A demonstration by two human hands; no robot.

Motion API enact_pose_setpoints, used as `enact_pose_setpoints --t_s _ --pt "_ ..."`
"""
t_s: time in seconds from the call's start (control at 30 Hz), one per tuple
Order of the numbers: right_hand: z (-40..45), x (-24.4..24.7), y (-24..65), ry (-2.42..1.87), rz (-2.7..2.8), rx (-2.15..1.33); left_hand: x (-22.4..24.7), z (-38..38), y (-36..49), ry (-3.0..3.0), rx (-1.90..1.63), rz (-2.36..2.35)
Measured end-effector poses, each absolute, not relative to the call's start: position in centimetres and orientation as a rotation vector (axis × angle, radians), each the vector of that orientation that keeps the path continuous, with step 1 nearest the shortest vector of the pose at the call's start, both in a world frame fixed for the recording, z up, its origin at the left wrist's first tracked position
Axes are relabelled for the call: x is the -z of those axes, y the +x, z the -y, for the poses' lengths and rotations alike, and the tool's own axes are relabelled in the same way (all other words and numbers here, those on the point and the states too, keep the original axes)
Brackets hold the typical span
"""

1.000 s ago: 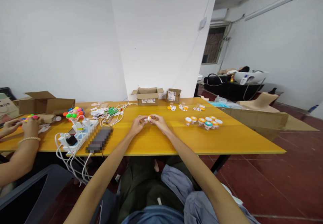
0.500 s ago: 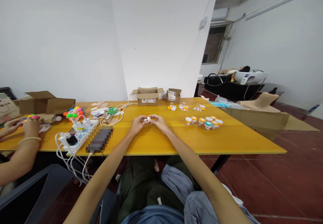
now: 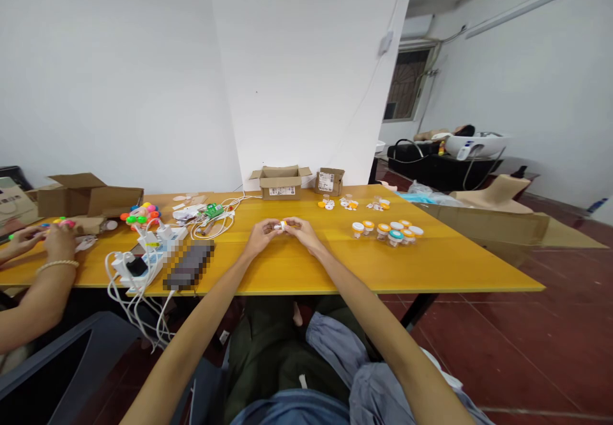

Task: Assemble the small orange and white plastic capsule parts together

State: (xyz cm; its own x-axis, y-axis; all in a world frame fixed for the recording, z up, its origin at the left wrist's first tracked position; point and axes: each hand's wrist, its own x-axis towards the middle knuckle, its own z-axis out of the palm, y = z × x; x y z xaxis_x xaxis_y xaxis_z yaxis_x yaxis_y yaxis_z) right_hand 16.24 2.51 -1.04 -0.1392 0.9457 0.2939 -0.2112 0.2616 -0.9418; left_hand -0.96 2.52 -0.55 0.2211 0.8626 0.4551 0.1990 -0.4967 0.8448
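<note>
Over the middle of the yellow table (image 3: 306, 272), both hands hold one small white and orange container (image 3: 282, 225). My left hand (image 3: 261, 235) has its fingers closed round the container's left side. From the right, my right hand (image 3: 301, 230) grips its white and orange end. Several small clear jars (image 3: 395, 237) with orange, white and teal lids stand in a group to the right of my hands. Behind them lie loose orange and white parts (image 3: 351, 203) in small piles.
Two open cardboard boxes (image 3: 281, 189) stand against the wall. On the left are a power strip (image 3: 153, 256) with white cables, a dark blurred device (image 3: 189, 267) and colourful balls (image 3: 140, 216). Another person's hands (image 3: 57, 240) work at the far left.
</note>
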Motion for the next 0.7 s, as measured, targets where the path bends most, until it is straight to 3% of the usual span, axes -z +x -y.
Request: enact_pose_setpoints --t_s 0.7 --pt "-2.3 0.73 16.33 -0.762 1.318 -1.201 0.28 -2.39 -1.04 1.861 -1.278 -0.98"
